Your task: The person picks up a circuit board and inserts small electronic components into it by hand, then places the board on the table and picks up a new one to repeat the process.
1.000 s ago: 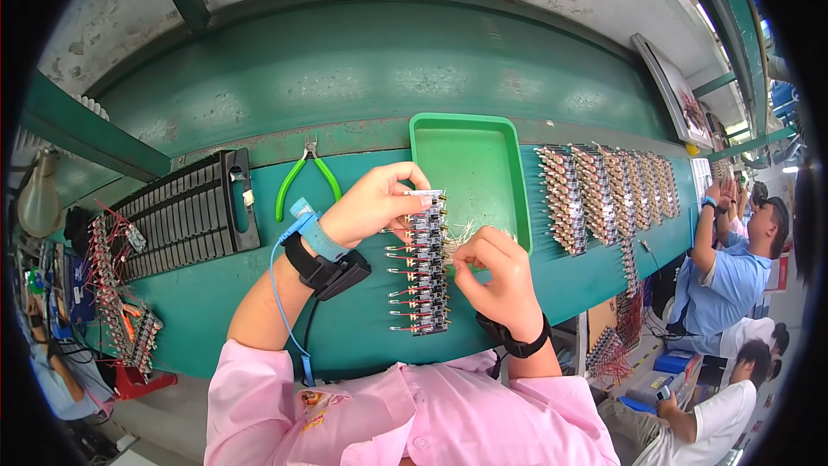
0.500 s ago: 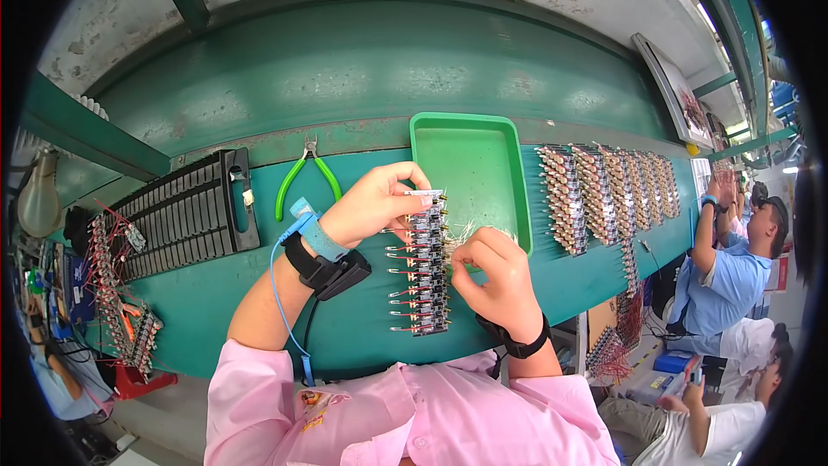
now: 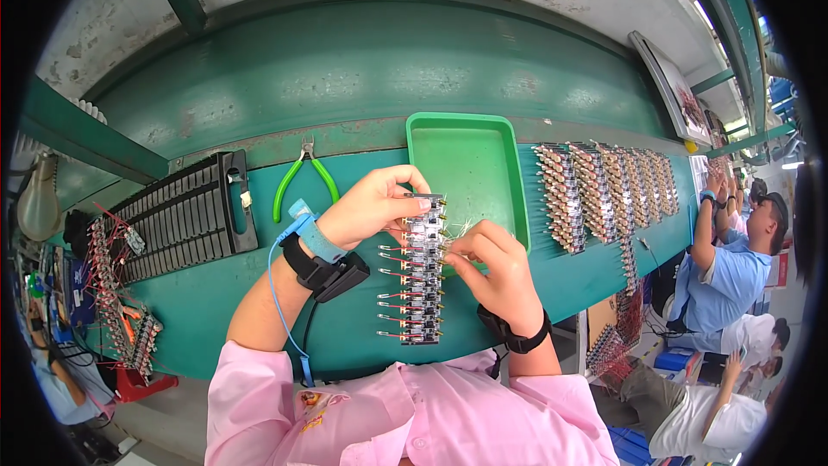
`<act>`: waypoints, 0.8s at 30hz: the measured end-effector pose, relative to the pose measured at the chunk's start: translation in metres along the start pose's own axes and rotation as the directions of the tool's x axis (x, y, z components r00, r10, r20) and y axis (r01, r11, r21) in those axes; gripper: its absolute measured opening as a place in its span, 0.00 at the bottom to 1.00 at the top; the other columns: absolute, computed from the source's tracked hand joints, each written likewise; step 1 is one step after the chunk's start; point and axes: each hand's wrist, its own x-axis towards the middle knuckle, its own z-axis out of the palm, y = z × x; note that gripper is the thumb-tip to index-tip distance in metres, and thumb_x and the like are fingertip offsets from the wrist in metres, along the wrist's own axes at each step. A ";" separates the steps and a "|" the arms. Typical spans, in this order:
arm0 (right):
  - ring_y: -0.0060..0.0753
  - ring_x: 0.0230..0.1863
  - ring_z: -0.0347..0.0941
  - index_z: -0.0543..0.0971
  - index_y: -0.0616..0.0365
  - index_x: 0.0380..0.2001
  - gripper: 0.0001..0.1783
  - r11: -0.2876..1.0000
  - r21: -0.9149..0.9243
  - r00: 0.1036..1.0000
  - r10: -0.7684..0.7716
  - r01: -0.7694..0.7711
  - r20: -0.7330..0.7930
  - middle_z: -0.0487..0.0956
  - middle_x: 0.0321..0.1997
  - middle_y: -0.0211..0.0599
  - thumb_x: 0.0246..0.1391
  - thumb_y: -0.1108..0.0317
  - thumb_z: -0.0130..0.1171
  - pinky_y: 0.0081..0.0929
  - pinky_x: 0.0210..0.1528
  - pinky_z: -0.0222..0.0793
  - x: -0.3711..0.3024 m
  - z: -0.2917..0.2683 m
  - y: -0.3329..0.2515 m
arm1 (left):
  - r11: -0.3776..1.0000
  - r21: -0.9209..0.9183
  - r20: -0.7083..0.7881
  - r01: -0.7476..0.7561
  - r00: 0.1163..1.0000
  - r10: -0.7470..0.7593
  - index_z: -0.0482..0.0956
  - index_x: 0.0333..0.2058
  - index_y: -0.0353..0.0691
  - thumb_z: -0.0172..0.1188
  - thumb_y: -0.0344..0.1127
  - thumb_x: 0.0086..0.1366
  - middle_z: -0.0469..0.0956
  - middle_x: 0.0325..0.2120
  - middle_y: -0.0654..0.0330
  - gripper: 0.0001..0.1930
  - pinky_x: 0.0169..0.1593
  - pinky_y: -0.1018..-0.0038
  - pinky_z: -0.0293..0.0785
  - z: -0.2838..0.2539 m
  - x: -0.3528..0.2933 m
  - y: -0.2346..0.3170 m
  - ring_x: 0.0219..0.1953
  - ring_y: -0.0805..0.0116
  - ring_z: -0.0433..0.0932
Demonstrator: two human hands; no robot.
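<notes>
My left hand (image 3: 386, 205) pinches the far end of a strip of small circuit boards (image 3: 423, 280), held upright in the picture over the green mat. Short red leads with clear tips stick out from the strip's left side, and small brass-coloured pins line its right side. My right hand (image 3: 498, 266) is closed, with thumb and forefinger at the strip's right edge; whatever lies between the fingertips is too small to make out. Just beyond those fingers, thin pale strands (image 3: 461, 228) lie in the near part of a green tray (image 3: 521, 181).
Green-handled cutters (image 3: 280, 197) lie left of the tray. Farther left are a black slotted rack (image 3: 177, 216) and a heap of red-wired boards (image 3: 129, 328). Rows of finished-looking board strips (image 3: 595, 198) stand at right. A blue cord (image 3: 274, 293) runs from my left wristband. Co-workers (image 3: 720, 267) sit at right.
The board strip has shifted slightly left and toward me. My right fingers have moved left, from over the pale strands to the strip's edge. My left hand keeps its grip.
</notes>
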 end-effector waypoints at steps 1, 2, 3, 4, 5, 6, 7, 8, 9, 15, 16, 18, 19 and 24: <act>0.38 0.24 0.67 0.71 0.60 0.21 0.08 1.000 0.000 1.000 0.000 0.000 -0.001 0.67 0.21 0.36 0.34 0.80 0.58 0.30 0.25 0.63 0.000 0.000 0.001 | 1.000 0.001 0.001 -0.002 1.000 0.002 0.68 0.32 0.38 0.53 0.32 0.59 0.75 0.22 0.62 0.06 0.22 0.84 0.72 0.000 0.000 0.000 0.20 0.79 0.74; 0.36 0.24 0.67 0.72 0.61 0.21 0.08 1.000 -0.016 1.000 0.021 -0.021 0.002 0.68 0.22 0.35 0.34 0.80 0.59 0.28 0.25 0.63 0.000 0.001 0.004 | 1.000 0.002 0.001 -0.004 1.000 0.004 0.68 0.32 0.38 0.54 0.32 0.59 0.75 0.22 0.62 0.06 0.22 0.84 0.72 0.000 -0.001 0.000 0.20 0.80 0.74; 0.34 0.24 0.67 0.72 0.61 0.22 0.08 0.999 -0.031 0.999 0.043 -0.043 0.004 0.68 0.22 0.35 0.34 0.80 0.59 0.27 0.24 0.63 -0.001 0.002 0.008 | 1.000 0.003 0.000 -0.004 1.000 0.004 0.68 0.32 0.38 0.54 0.32 0.59 0.75 0.22 0.62 0.06 0.22 0.84 0.72 -0.001 -0.001 0.000 0.20 0.80 0.74; 0.32 0.24 0.68 0.73 0.62 0.22 0.07 0.997 -0.049 0.998 0.065 -0.064 0.005 0.69 0.22 0.35 0.35 0.80 0.60 0.25 0.24 0.64 -0.001 0.003 0.010 | 1.000 0.011 -0.014 -0.006 1.000 0.006 0.68 0.32 0.38 0.53 0.32 0.59 0.75 0.22 0.62 0.06 0.22 0.84 0.72 -0.002 -0.001 0.001 0.20 0.80 0.74; 0.32 0.24 0.68 0.73 0.62 0.22 0.07 0.997 -0.051 0.998 0.064 -0.064 0.003 0.69 0.22 0.35 0.35 0.80 0.60 0.25 0.24 0.64 -0.002 0.004 0.012 | 1.000 0.019 -0.028 -0.008 1.000 0.009 0.68 0.32 0.38 0.53 0.31 0.59 0.75 0.22 0.62 0.06 0.22 0.85 0.72 -0.003 -0.001 0.002 0.21 0.80 0.74; 0.34 0.24 0.68 0.73 0.61 0.22 0.07 0.992 -0.104 0.996 0.075 -0.070 0.045 0.69 0.22 0.35 0.35 0.79 0.59 0.26 0.25 0.64 -0.002 0.005 0.015 | 1.000 0.026 -0.042 -0.010 0.999 0.011 0.68 0.32 0.38 0.53 0.31 0.59 0.75 0.22 0.62 0.05 0.22 0.85 0.71 -0.004 -0.001 0.003 0.21 0.80 0.74; 0.36 0.25 0.69 0.74 0.61 0.23 0.07 0.985 -0.158 0.992 0.089 -0.074 0.086 0.69 0.23 0.36 0.36 0.79 0.59 0.28 0.26 0.64 -0.003 0.007 0.017 | 1.000 0.027 -0.041 -0.012 0.999 0.013 0.68 0.32 0.38 0.53 0.31 0.59 0.75 0.22 0.62 0.05 0.22 0.85 0.71 -0.004 -0.001 0.003 0.21 0.80 0.74; 0.38 0.26 0.69 0.74 0.61 0.23 0.06 0.975 -0.211 0.986 0.104 -0.076 0.127 0.70 0.23 0.36 0.36 0.78 0.58 0.30 0.27 0.65 -0.003 0.008 0.018 | 0.999 0.034 -0.060 -0.014 0.998 0.016 0.68 0.32 0.38 0.53 0.31 0.59 0.75 0.22 0.63 0.05 0.22 0.85 0.71 -0.004 -0.001 0.005 0.21 0.80 0.73; 0.38 0.26 0.69 0.74 0.61 0.23 0.06 0.975 -0.211 0.986 0.104 -0.075 0.127 0.70 0.23 0.36 0.36 0.78 0.58 0.30 0.27 0.65 -0.003 0.009 0.020 | 0.999 0.040 -0.080 -0.017 0.997 0.020 0.68 0.32 0.38 0.53 0.31 0.59 0.75 0.22 0.63 0.05 0.22 0.85 0.70 -0.005 -0.002 0.006 0.20 0.80 0.73; 0.41 0.28 0.69 0.75 0.60 0.23 0.05 0.965 -0.240 0.981 0.137 -0.101 0.140 0.70 0.23 0.37 0.37 0.76 0.57 0.33 0.29 0.65 -0.001 0.013 0.020 | 0.999 0.047 -0.099 -0.016 0.995 0.020 0.68 0.31 0.39 0.53 0.31 0.58 0.75 0.22 0.63 0.04 0.22 0.86 0.68 -0.007 -0.003 0.006 0.20 0.81 0.73; 0.40 0.28 0.69 0.75 0.60 0.23 0.05 0.964 -0.248 0.982 0.132 -0.095 0.137 0.70 0.23 0.37 0.37 0.76 0.57 0.32 0.29 0.65 -0.001 0.013 0.019 | 0.999 0.047 -0.094 -0.016 0.995 0.020 0.68 0.31 0.39 0.53 0.31 0.58 0.75 0.22 0.63 0.04 0.22 0.86 0.68 -0.007 -0.003 0.006 0.20 0.81 0.73; 0.40 0.28 0.69 0.75 0.60 0.22 0.04 0.965 -0.246 0.984 0.129 -0.096 0.121 0.70 0.23 0.37 0.37 0.76 0.57 0.32 0.28 0.65 0.000 0.012 0.017 | 0.999 0.049 -0.083 -0.016 0.996 0.020 0.68 0.31 0.39 0.54 0.31 0.58 0.75 0.22 0.63 0.05 0.22 0.86 0.68 -0.007 -0.002 0.007 0.20 0.81 0.73; 0.40 0.28 0.69 0.75 0.60 0.22 0.04 0.965 -0.243 0.986 0.128 -0.099 0.103 0.70 0.23 0.37 0.36 0.76 0.57 0.32 0.28 0.65 0.000 0.012 0.016 | 0.999 0.049 -0.083 -0.016 0.996 0.020 0.68 0.31 0.39 0.54 0.31 0.58 0.75 0.22 0.63 0.05 0.22 0.86 0.68 -0.007 -0.002 0.006 0.20 0.81 0.73; 0.39 0.27 0.69 0.74 0.60 0.21 0.04 0.960 -0.262 0.986 0.131 -0.101 0.100 0.70 0.22 0.36 0.36 0.76 0.57 0.32 0.28 0.65 0.001 0.016 0.014 | 0.999 0.048 -0.091 -0.010 0.996 0.014 0.68 0.31 0.39 0.54 0.31 0.58 0.75 0.22 0.63 0.05 0.22 0.86 0.68 -0.008 -0.002 0.005 0.20 0.81 0.73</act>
